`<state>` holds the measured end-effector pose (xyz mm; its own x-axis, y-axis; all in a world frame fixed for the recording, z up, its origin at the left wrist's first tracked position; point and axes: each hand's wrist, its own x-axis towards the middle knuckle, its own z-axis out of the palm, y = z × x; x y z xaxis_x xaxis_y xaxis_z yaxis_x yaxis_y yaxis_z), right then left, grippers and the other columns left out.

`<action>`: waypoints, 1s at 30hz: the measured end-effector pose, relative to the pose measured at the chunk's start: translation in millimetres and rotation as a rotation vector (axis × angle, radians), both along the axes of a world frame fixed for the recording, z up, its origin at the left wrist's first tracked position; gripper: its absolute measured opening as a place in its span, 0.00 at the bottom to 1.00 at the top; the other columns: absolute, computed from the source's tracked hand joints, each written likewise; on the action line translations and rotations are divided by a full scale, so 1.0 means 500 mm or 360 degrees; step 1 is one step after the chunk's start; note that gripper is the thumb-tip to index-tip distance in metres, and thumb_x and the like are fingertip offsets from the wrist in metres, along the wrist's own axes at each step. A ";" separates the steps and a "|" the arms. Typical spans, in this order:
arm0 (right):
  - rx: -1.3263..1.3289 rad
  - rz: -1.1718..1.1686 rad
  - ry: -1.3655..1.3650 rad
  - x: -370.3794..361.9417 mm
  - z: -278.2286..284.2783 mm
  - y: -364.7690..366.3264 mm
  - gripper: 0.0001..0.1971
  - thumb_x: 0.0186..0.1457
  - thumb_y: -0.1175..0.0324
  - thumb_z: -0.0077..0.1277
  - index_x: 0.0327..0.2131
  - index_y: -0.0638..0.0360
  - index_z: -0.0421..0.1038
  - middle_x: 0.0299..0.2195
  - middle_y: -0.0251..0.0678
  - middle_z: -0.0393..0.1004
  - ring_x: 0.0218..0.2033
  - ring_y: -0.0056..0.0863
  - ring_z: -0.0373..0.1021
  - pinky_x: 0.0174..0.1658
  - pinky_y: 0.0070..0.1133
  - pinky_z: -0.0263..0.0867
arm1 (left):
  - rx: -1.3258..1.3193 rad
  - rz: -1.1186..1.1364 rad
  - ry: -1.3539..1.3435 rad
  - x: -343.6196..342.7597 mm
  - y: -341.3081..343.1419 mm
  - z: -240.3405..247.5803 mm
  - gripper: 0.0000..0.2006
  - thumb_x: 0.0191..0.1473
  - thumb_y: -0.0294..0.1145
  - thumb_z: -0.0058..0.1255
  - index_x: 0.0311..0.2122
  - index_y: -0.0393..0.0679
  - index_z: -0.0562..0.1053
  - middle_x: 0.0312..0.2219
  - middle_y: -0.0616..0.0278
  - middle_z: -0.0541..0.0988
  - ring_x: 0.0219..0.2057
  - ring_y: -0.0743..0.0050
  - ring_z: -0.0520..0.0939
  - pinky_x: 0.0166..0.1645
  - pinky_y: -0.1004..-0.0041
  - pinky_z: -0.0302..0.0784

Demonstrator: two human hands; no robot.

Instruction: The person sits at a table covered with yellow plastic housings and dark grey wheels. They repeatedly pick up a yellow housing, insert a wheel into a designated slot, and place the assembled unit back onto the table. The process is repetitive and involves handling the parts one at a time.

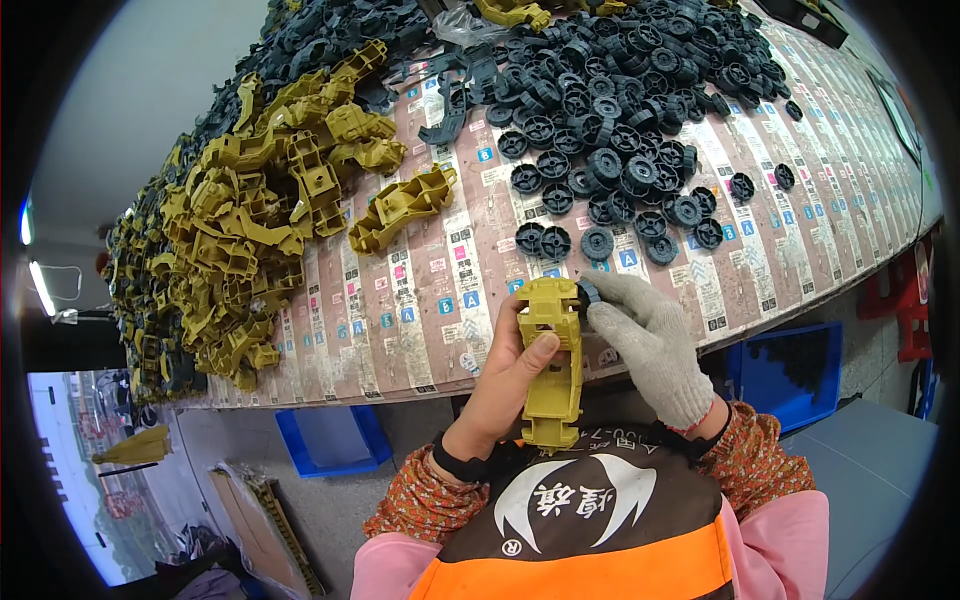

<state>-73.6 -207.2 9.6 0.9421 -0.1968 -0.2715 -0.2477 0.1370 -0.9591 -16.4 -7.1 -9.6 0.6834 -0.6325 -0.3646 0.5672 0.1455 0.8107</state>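
Presently | two hands point(505, 378) point(655, 345) | held: one yellow frame point(552, 398), one dark wheel point(588, 293)

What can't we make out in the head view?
All head view:
Yellow chassis underside: turned away, with the left hand around it.
Dark wheel: partly covered by the gloved right hand.
Dark pieces in the right blue bin: too dim, small.
Top yellow parts: cut by upper edge.
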 end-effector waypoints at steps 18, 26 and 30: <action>-0.1349 0.0425 -0.0328 -0.008 0.029 -0.004 0.22 0.53 0.78 0.50 0.53 0.66 0.71 0.31 0.56 0.79 0.33 0.61 0.77 0.36 0.45 0.72 | 0.0324 -0.0355 -0.0890 0.000 0.001 -0.027 0.38 0.70 0.41 0.55 0.73 0.45 0.46 0.58 0.52 0.70 0.59 0.63 0.73 0.65 0.64 0.68; -0.1730 0.0352 -0.0534 0.100 0.034 -0.078 0.11 0.58 0.73 0.54 0.44 0.57 0.77 0.30 0.42 0.78 0.31 0.45 0.78 0.36 0.39 0.74 | -0.0024 0.0201 0.0067 0.021 0.019 -0.005 0.30 0.66 0.39 0.61 0.66 0.46 0.61 0.49 0.63 0.78 0.47 0.73 0.83 0.50 0.70 0.84; -0.2451 0.0358 -0.0542 0.137 0.030 -0.083 0.09 0.56 0.70 0.58 0.42 0.58 0.76 0.36 0.42 0.74 0.39 0.41 0.75 0.39 0.34 0.73 | -0.0030 0.0328 0.0083 0.054 0.061 -0.002 0.25 0.64 0.38 0.63 0.61 0.45 0.66 0.44 0.63 0.79 0.42 0.72 0.85 0.45 0.70 0.87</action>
